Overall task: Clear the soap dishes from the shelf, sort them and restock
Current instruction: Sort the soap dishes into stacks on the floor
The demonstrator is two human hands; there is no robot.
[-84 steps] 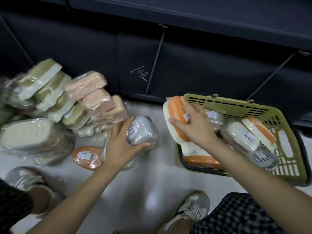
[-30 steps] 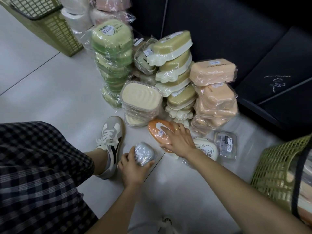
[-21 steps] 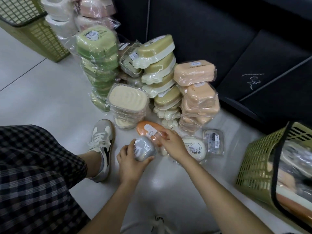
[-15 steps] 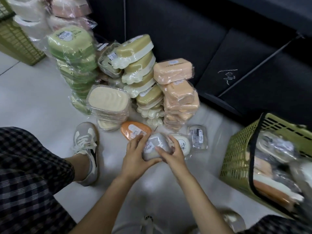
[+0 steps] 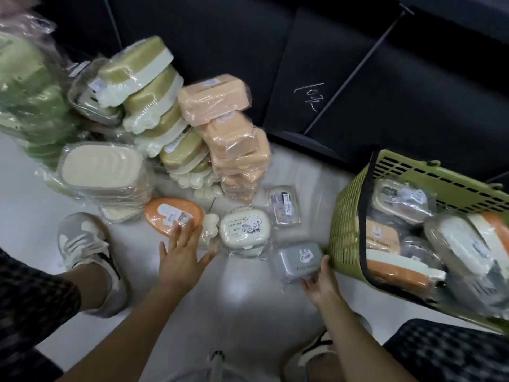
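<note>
Soap dishes, each sealed in clear crinkled wrap, cover the pale floor point(image 5: 242, 312) in front of me. My right hand point(image 5: 321, 285) pinches the near edge of a grey soap dish point(image 5: 298, 259) with a small rabbit print on its lid; fingers curl under it and the thumb presses its side, just beside the green basket point(image 5: 348, 216). My left hand point(image 5: 181, 256) lies flat and spread wide, holding nothing, its fingertips point(image 5: 190, 224) touching the near edge of an orange oval dish point(image 5: 165, 216) that carries a white label.

Between my hands sit a cream dish point(image 5: 243, 227) with a cartoon drawing and, just past it, a small clear dish point(image 5: 283, 206) with a barcode sticker. Behind these stand sorted stacks: peach rectangular dishes point(image 5: 231, 139), olive-topped dishes with white scalloped bases point(image 5: 154, 95), a low pile of cream ribbed dishes point(image 5: 102, 172), and blurred green dishes point(image 5: 24, 89) at far left. All lean close together against the dark shelf base point(image 5: 344, 78), which bears a chalk scribble.

On my right, the basket tilts toward me, and it holds a jumble of wrapped dishes: an orange-and-white one point(image 5: 394, 272) at the near wall, a peach one point(image 5: 381, 238) above it, a white one point(image 5: 460, 246) and several clear-wrapped ones I cannot make out well.
</note>
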